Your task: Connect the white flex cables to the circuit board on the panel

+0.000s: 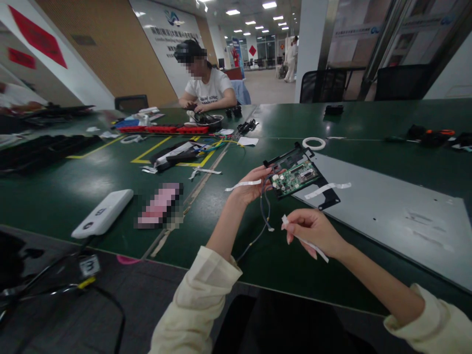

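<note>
The person across from me has the black frame point(329, 197) with its green circuit board point(297, 178) up in the air, tilted above the green surface point(280, 260) and overlapping, as I see it, the near corner of a big pale panel point(391, 211). The left grip point(252, 191) is closed on the frame's end, fingers tucked partly behind it, presumably so the board's component side stays turned up and uncovered. A grey cable point(263, 209) droops beside that hand, left hanging, I'd guess, because no fingers are to spare for it.

The right grip point(319, 231) is pinched on a thin white strip point(313, 247), near one end, with the rest trailing below; so light a hold would suit something sticky, if tape is what it is. A second strip point(242, 185) lies across the left hand, probably parked there within easy reach, and a third strip point(328, 189) crosses the frame and juts past its edge. Just beyond the frame sits a white ring point(314, 143), perhaps the roll these came from
</note>
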Demonstrator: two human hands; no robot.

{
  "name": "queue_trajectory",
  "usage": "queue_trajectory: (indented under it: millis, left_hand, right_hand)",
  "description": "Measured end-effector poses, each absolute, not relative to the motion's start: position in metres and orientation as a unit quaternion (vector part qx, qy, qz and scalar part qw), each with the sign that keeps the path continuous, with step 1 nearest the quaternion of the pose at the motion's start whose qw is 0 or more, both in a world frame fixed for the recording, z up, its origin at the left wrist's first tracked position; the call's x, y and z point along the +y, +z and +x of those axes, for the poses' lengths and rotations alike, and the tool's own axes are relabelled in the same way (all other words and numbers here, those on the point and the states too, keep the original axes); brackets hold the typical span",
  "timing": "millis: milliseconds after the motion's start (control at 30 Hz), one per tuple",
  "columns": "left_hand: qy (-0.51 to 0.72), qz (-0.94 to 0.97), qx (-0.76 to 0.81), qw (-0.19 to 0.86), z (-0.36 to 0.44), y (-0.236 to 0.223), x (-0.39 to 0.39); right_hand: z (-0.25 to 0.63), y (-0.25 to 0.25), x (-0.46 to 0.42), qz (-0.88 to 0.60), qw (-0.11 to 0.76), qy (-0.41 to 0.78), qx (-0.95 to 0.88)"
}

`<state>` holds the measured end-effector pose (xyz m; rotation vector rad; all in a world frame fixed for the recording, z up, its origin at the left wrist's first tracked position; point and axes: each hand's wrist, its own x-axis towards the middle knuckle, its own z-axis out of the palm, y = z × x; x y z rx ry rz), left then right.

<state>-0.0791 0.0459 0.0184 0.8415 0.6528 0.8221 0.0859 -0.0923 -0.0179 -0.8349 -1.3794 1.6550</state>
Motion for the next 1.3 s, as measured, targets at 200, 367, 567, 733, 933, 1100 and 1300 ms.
queue_trajectory:
  millis: [200,367,567,733,933,1100,1300]
  left_hand:
    - [0.411,0.367,0.32,0.771,-0.081,0.014,0.048]
    - [0.417,0.354,0.321,0.773,-0.083,0.014,0.05]
    - [0.403,0.354,0.31,0.785,-0.081,0.02,0.046]
    - [0.391,0.368,0.307,0.786,-0.08,0.018,0.047]
    - [0.389,0.378,0.311,0.781,-0.081,0.016,0.048]
    - [0.383,0.387,0.316,0.777,-0.08,0.015,0.049]
    - [0.37,0.413,0.319,0.769,-0.078,0.01,0.05]
  right_hand:
    - [0.096,-0.013,-0.112,-0.356,0.302,0.663,-0.585]
    - [0.137,-0.013,-0.138,-0.447,0.336,0.631,-0.538]
    - [0.273,-0.031,-0.154,-0.716,0.348,0.363,-0.484]
    - [0.407,-0.077,-0.149,-0.901,0.185,0.041,-0.39]
    - [0.444,-0.12,-0.126,-0.898,0.064,-0.031,-0.433]
    - [0.441,-0.121,-0.12,-0.874,0.063,-0.04,-0.48]
    - [0.446,-0.121,-0.119,-0.852,0.089,-0.042,-0.515]
